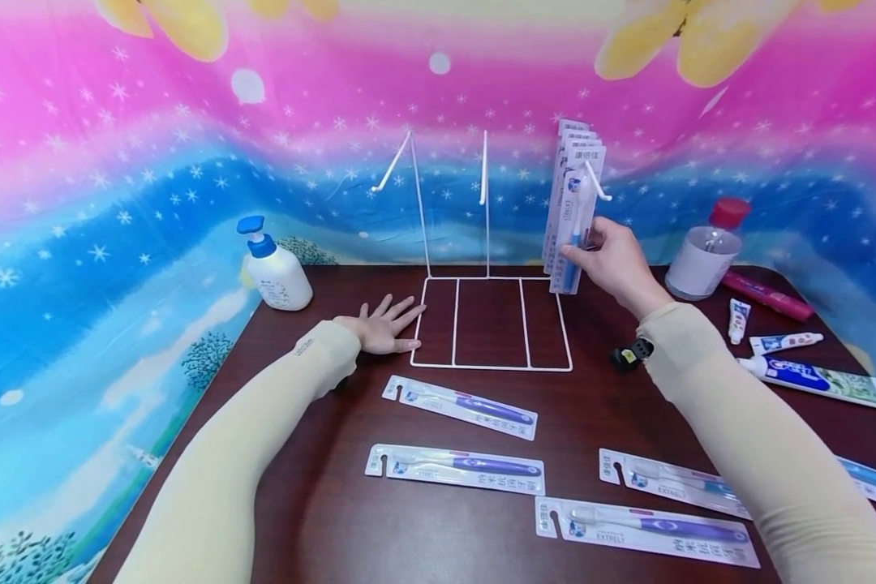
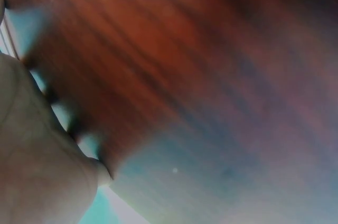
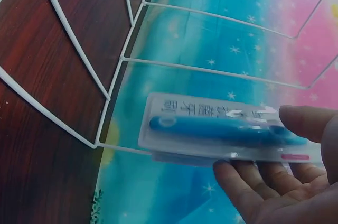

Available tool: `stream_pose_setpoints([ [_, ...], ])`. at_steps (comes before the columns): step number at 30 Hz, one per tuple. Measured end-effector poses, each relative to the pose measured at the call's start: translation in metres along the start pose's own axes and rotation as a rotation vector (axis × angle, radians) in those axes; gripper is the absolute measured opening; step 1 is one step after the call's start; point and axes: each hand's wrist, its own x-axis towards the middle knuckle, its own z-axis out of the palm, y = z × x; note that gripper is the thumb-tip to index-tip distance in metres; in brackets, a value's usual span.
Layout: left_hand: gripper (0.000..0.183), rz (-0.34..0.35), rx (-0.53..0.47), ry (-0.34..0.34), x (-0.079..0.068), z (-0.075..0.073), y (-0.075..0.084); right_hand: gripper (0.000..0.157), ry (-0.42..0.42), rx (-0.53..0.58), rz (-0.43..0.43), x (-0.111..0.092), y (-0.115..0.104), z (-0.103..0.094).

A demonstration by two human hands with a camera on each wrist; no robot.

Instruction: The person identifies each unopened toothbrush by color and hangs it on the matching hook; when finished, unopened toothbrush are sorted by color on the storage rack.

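A packaged blue toothbrush (image 1: 574, 215) hangs upright at the right hook (image 1: 597, 182) of a white wire rack (image 1: 491, 368), in front of several similar packs. My right hand (image 1: 616, 258) pinches its lower part between thumb and fingers. Close up in the right wrist view, the thumb lies on the clear front of the pack (image 3: 211, 131), with the fingers behind it. My left hand (image 1: 382, 327) rests palm down on the table with fingers spread, fingertips right at the left edge of the rack's base. The left wrist view shows part of that hand (image 2: 42, 150) over blurred dark wood.
Packs with purple toothbrushes (image 1: 467, 407) and blue ones (image 1: 872, 480) lie on the dark table (image 1: 321, 503). A pump bottle (image 1: 281, 276) stands left; a red-capped bottle (image 1: 703, 259) and toothpaste tubes (image 1: 825, 380) are right. The rack's middle hook (image 1: 484, 174) and left hook (image 1: 392, 162) hold nothing.
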Motion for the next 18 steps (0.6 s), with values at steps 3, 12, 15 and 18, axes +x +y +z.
stream_pose_setpoints([
  [3,0.076,-0.002,-0.002,-0.001,0.000,0.000,0.001,0.051,0.003,-0.046,0.005,-0.002,0.001,-0.003],
  [12,0.077,-0.001,0.004,-0.003,0.002,0.005,-0.002,0.049,-0.009,-0.142,-0.022,-0.017,0.017,-0.031],
  [15,0.077,0.000,0.003,0.002,0.002,0.003,-0.002,0.047,-0.080,-0.221,-0.048,-0.033,0.023,-0.047],
  [18,0.077,-0.001,0.001,0.002,0.004,0.002,-0.002,0.039,-0.206,-0.327,-0.091,-0.056,0.029,-0.062],
])
